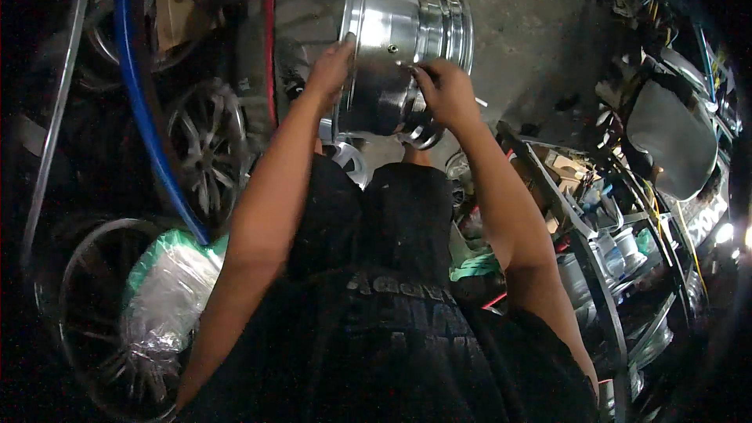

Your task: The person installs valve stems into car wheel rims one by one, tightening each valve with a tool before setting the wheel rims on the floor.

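A shiny metal wheel rim lies on its side in front of me, its barrel facing up and a small round hole with a fitting showing in it. My left hand is closed over the rim's left edge, its fingertips partly hidden. Above the barrel's right part, my right hand pinches a thin, light-coloured rod. One tip shows just ahead of the fingers, close to the barrel; what seems to be its other end pokes out past the hand's right side. What kind of tool it is, I cannot make out.
Spoked wheels stand at the left beside a blue pole. A plastic-wrapped bundle rests on another wheel. To the right is a metal rack crowded with parts, with a grey rounded panel behind it.
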`<state>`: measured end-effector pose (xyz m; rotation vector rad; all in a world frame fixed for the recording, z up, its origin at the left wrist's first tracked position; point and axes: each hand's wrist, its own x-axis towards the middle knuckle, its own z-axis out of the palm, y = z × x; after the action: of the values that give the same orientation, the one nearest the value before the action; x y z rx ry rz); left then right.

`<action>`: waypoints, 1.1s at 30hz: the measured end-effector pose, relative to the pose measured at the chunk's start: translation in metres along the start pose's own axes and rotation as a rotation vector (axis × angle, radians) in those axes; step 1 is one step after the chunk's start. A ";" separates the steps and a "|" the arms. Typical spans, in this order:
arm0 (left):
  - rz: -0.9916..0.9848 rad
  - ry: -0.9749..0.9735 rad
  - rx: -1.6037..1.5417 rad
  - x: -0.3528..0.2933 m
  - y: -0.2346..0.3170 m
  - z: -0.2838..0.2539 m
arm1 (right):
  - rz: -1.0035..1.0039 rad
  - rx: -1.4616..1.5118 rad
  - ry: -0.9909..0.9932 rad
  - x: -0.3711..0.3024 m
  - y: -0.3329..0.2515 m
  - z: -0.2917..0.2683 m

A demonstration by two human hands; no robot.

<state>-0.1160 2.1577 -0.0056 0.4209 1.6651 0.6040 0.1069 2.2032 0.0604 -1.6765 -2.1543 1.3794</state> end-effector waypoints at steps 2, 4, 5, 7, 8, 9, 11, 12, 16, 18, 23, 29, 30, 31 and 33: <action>-0.032 -0.057 -0.145 0.005 -0.004 -0.001 | 0.015 -0.018 -0.027 0.014 -0.002 0.001; -0.071 0.045 0.125 0.010 -0.006 0.000 | -0.025 -0.042 -0.002 0.029 -0.005 0.003; -0.097 0.030 0.141 0.010 -0.009 0.001 | -0.027 -0.054 -0.010 0.036 -0.006 0.003; 0.105 0.133 0.119 0.008 -0.014 0.005 | -0.061 -0.152 -0.063 0.046 -0.007 0.002; 0.172 0.169 0.111 0.007 -0.017 0.007 | -0.012 -0.088 -0.128 0.048 -0.007 -0.001; 0.068 0.132 0.030 0.006 -0.021 0.008 | -0.018 -0.095 -0.135 0.051 -0.007 -0.002; -0.042 0.097 -0.062 0.004 -0.026 0.010 | -0.085 -0.126 -0.213 0.055 -0.007 -0.006; -0.028 0.130 -0.033 0.004 -0.028 0.011 | -0.106 -0.152 -0.247 0.055 -0.007 -0.009; -0.026 0.024 -0.239 0.009 -0.031 0.011 | -0.194 -0.161 -0.361 0.062 -0.007 -0.016; 0.018 0.045 -0.254 0.010 -0.032 0.011 | -0.183 -0.163 -0.415 0.069 -0.006 -0.018; -0.053 0.007 -0.282 0.009 -0.038 0.013 | -0.316 -0.215 -0.536 0.090 -0.001 -0.022; 0.142 0.049 -0.121 0.014 -0.052 0.014 | -0.163 -0.073 -0.592 0.079 -0.004 -0.020; 0.046 0.020 -0.201 0.014 -0.054 0.015 | -0.088 0.009 -0.567 0.073 -0.005 -0.019; -0.055 -0.020 -0.284 0.013 -0.056 0.016 | -0.089 0.008 -0.573 0.067 -0.006 -0.017; 0.017 0.048 -0.196 0.011 -0.057 0.018 | 0.056 0.076 -0.505 0.056 -0.006 -0.013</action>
<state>-0.0968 2.1214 -0.0503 0.2805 1.6313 0.7873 0.0875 2.2555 0.0477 -1.4898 -2.2573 2.0562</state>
